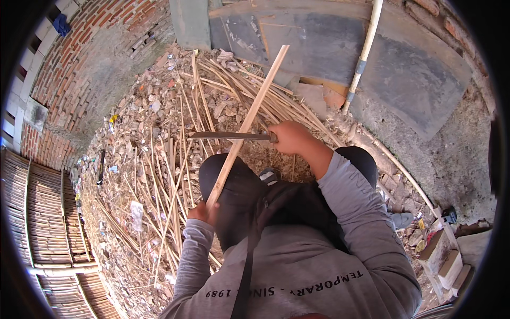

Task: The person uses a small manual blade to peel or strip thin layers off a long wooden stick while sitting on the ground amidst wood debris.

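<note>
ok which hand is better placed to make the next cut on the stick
Right. The right hand grips the knife, its blade lying across the stick. The left hand only holds the stick's lower end.

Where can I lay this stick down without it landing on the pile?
Bare ground shows right of your right hand, between the grey slab and the bricks. Ahead and left, bamboo strips and shavings crowd the ground.

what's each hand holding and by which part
The left hand grips the bamboo strip at its lower end. The right hand holds the knife by its handle, blade laid across the strip.
</note>
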Demonstrator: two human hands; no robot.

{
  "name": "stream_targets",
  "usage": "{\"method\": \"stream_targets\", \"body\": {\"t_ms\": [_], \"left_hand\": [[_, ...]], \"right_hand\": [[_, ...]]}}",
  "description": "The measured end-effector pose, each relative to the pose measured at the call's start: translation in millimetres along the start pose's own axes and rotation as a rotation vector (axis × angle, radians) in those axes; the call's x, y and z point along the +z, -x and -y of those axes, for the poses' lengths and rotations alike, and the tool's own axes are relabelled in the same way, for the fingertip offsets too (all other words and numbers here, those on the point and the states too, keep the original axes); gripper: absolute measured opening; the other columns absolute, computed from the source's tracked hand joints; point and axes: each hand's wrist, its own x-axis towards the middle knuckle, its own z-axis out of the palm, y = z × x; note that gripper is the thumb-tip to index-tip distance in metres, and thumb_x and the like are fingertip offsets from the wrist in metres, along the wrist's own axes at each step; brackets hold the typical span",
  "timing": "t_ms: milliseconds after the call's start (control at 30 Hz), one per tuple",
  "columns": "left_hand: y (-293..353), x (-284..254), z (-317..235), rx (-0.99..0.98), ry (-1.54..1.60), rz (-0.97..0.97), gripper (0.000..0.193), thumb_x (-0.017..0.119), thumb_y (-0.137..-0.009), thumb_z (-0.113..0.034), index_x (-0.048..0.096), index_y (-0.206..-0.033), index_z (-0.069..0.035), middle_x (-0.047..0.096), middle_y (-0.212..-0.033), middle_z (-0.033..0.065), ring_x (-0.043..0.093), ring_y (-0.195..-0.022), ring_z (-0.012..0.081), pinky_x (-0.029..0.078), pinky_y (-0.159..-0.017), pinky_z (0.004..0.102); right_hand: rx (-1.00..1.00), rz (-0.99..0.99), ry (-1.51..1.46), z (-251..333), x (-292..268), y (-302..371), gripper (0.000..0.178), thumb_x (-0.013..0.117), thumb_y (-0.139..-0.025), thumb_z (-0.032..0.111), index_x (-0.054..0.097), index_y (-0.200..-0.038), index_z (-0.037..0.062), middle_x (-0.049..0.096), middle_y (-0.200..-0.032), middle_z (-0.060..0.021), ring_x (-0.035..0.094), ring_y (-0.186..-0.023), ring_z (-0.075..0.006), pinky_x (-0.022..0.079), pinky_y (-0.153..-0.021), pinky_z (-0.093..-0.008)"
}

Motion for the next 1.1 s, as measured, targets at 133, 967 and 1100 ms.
{"method": "stream_targets", "body": {"t_ms": [133,967,1100], "left_hand": [[-0.3,-1.1,-3.5,0.019,0.031,-0.015,0.060,0.053,-0.087,-0.058,0.059,-0.086,0.002,0.063,-0.078,0.0293,0.062,-0.080,0.0484,0.048,-0.072,0.0523],[-4.1,13.6,7.7,0.034,0.055,-0.095,0.056,0.057,-0.082,-0.058,0.062,-0.083,-0.002,0.063,-0.071,0.0251,0.063,-0.074,0.0460,0.050,-0.066,0.0501],[-4.6,15.9,15.1,0.041,0.039,-0.097,0.056,0.058,-0.082,-0.057,0.061,-0.082,-0.001,0.063,-0.070,0.0257,0.063,-0.073,0.0463,0.050,-0.065,0.0507]], "right_hand": [[0.140,-0.276,-0.115,-39.6,15.9,-16.6,0.029,0.069,-0.074,0.022,0.065,-0.100,0.0095,0.067,-0.084,-0.0168,0.064,-0.083,-0.0371,0.051,-0.072,-0.0459],[0.013,-0.072,-0.058,-5.2,5.8,1.5,0.025,0.066,-0.075,0.022,0.065,-0.096,0.0098,0.067,-0.090,-0.0154,0.064,-0.089,-0.0365,0.051,-0.076,-0.0468],[0.000,0.022,0.011,8.6,-4.2,3.0,0.025,0.067,-0.074,0.022,0.065,-0.096,0.0097,0.067,-0.090,-0.0159,0.064,-0.089,-0.0361,0.050,-0.077,-0.0468]]}}
